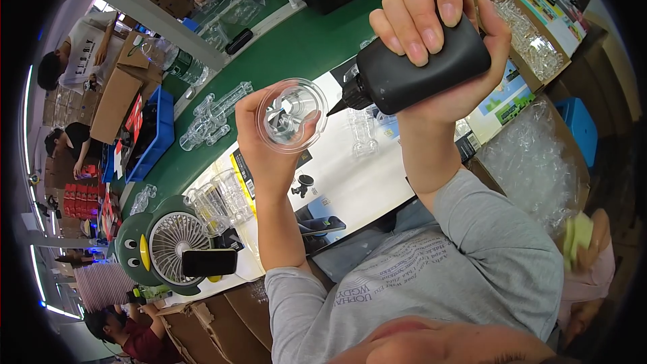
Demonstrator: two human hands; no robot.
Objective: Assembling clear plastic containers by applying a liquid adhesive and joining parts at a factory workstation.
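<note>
1. So, the right hand (423, 27) is curled tight round a black bottle (424, 74), which is tipped so its thin nozzle (356, 92) points left and a bit down.
2. The left hand (266, 168) is part closed round a clear round piece (296, 104), holding it up over the tabletop (303, 47).
3. The nozzle's tip is right by the piece's rim; I can't tell if they touch.
4. To do this well, I'd keep both hands still, watch the tip, and squeeze softly. Too hard a squeeze could make a mess.
5. Farther out, clear parts (212, 118) lie on the green top to the left, near a green fan (178, 232). A box of small clear bits (532, 40) sits to the right.
</note>
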